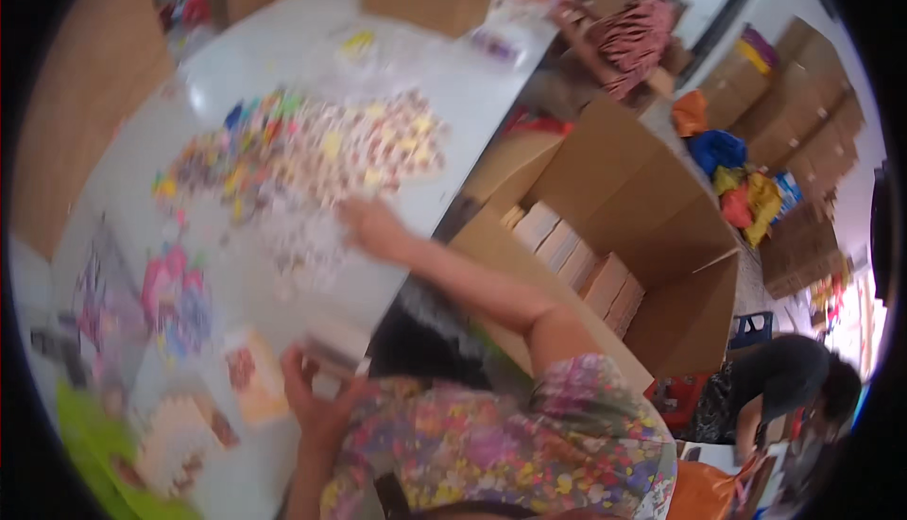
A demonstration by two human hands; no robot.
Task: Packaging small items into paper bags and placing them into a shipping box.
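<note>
My left hand [316,407] is near the table's front edge, its thumb and fingers curled round a small pale flat box [342,342]. My right hand [373,229] reaches over the white table, at the near edge of a wide pile of small pieces [364,142]. Most of these look cream and brown; brighter coloured ones lie at the pile's left. Paler small pieces [298,241] are scattered just left of the right hand. Motion smears its fingertips, and I cannot make out anything in them.
Beside my right arm stands a large open carton [652,237] with rows of pale boxes inside. Printed cards [255,378] and pink-and-blue packets [175,298] lie on the left. Another carton [425,0] is at the far end. Other people [642,43] work nearby.
</note>
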